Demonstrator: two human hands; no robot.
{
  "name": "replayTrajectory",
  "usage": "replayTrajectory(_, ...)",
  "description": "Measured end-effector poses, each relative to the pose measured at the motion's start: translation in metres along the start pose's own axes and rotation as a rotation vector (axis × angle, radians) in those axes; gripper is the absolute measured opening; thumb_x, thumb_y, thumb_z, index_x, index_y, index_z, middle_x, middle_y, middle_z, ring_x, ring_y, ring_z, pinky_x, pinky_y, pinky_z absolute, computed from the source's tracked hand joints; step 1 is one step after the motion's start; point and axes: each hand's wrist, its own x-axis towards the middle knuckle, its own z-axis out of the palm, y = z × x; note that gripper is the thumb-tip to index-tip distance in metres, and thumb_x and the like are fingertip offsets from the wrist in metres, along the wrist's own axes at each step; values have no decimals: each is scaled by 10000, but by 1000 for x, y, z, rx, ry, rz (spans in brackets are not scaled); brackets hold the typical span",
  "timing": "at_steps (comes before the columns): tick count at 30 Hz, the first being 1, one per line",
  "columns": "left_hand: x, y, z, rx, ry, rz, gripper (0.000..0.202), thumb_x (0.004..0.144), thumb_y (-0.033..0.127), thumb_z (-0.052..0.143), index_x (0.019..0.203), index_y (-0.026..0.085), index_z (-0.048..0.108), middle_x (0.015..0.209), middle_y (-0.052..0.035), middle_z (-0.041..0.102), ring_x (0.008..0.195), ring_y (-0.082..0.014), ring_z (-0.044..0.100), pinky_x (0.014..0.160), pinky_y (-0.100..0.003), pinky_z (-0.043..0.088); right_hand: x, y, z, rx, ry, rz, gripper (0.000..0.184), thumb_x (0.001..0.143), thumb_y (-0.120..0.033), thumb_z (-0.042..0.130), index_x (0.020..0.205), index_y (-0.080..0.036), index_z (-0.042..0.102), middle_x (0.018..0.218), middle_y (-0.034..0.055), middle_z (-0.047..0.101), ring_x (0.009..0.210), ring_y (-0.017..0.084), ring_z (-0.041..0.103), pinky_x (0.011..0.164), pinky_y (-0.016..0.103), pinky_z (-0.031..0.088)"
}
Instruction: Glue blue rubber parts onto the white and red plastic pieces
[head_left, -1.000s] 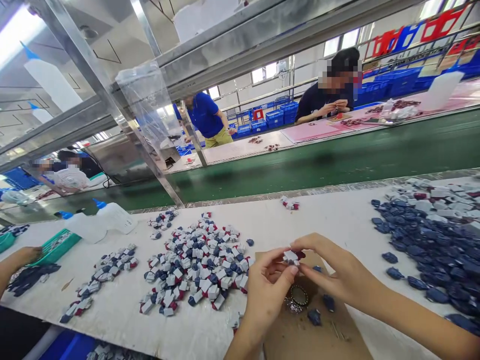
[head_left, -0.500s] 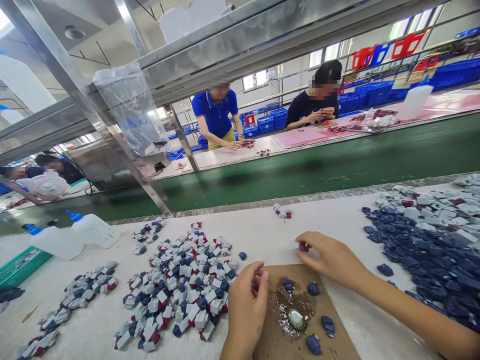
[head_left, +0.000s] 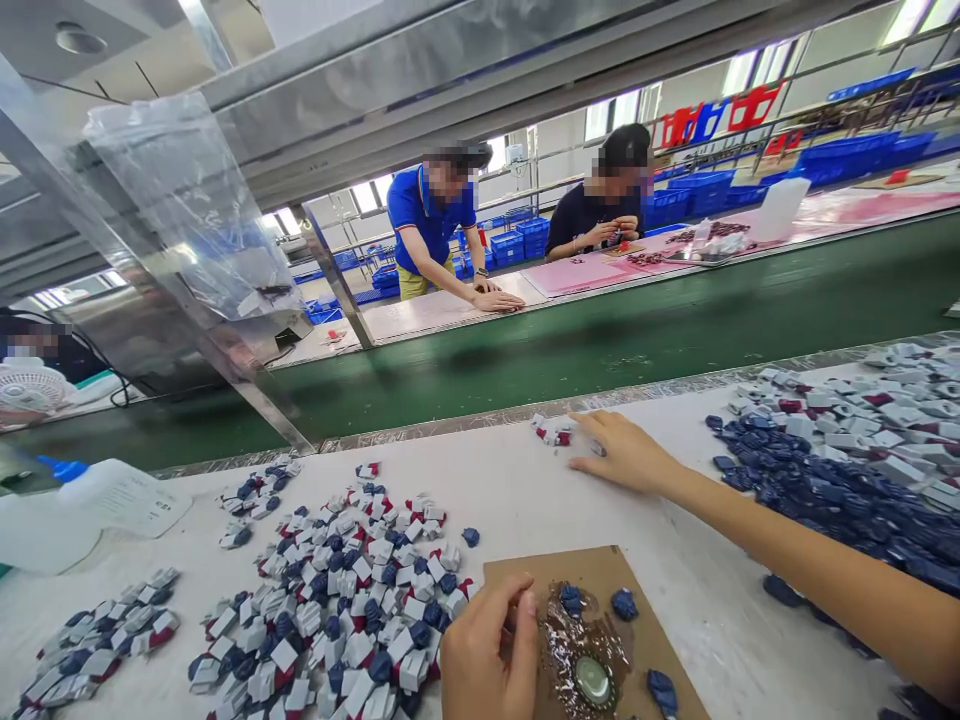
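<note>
My right hand (head_left: 624, 455) reaches far forward over the white table, fingers stretched out and low, with the fingertips beside a tiny cluster of white, blue and red pieces (head_left: 553, 430). My left hand (head_left: 484, 655) is curled at the bottom edge, its fingers pinched together at the left side of a brown cardboard sheet (head_left: 525, 580); what they hold is hidden. On the cardboard lie a shiny glue puddle with a round cap (head_left: 592, 680) and a few dark blue pieces (head_left: 622, 603).
A large pile of white, blue and red pieces (head_left: 352, 620) lies left of the cardboard. Heaps of dark blue pieces (head_left: 825, 500) and white pieces (head_left: 885, 420) fill the right. White squeeze bottles (head_left: 112, 495) lie at the left. Beyond a green conveyor belt (head_left: 600, 340), two people work.
My hands, together holding a small piece a second ago, have parted. The right hand has moved forward to the small far cluster. The left has dropped to the cardboard's edge. The view shifted right.
</note>
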Motion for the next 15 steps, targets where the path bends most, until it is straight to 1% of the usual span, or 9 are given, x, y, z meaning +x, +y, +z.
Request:
replayTrajectory(2, 0, -2, 1, -2, 14, 6, 332, 954, 395, 460, 920, 210, 733, 737, -55, 738, 623, -156, 672, 566, -220, 497, 10, -9, 6, -7, 5, -33, 579, 870, -497, 636, 1344, -193, 500, 1263, 123, 573, 1124, 271, 555, 909, 459, 486)
replayTrajectory(4, 0, -3, 2, -8, 19, 3, 357, 955, 428, 455, 921, 213, 738, 734, -60, 741, 624, -157, 675, 566, -218, 502, 19, -16, 11, -11, 17, -46, 497, 912, -476, 600, 1317, -200, 519, 1211, 106, 590, 1085, 251, 573, 878, 442, 510)
replayTrajectory(6, 0, -3, 2, -15, 14, -5, 377, 957, 447, 447, 925, 215, 742, 736, -63, 742, 631, -156, 679, 566, -213, 505, 25, -20, 15, -11, 38, -44, 384, 947, -422, 570, 1256, -195, 557, 1160, 90, 605, 1018, 219, 597, 829, 401, 534)
replayTrajectory(9, 0, -3, 2, -16, 10, -15, 422, 964, 471, 418, 919, 209, 746, 720, -65, 737, 621, -155, 674, 560, -210, 509, 30, -21, 19, -11, 73, -42, 236, 969, -350, 553, 1112, -173, 613, 1079, 66, 628, 899, 168, 617, 763, 342, 548)
replayTrajectory(11, 0, -3, 2, -13, 12, -15, 438, 967, 478, 406, 910, 208, 745, 698, -57, 732, 595, -150, 661, 556, -210, 510, 30, -19, 21, -17, 100, -38, 200, 967, -335, 560, 1047, -163, 624, 1035, 54, 636, 856, 152, 617, 740, 324, 548)
replayTrajectory(15, -1, -5, 5, -15, 35, 1, 440, 963, 498, 408, 898, 220, 742, 662, -34, 725, 567, -139, 653, 533, -199, 500, 34, -13, 23, -49, 166, -39, 196, 963, -327, 567, 1056, -163, 625, 1070, 61, 632, 900, 164, 618, 757, 332, 551)
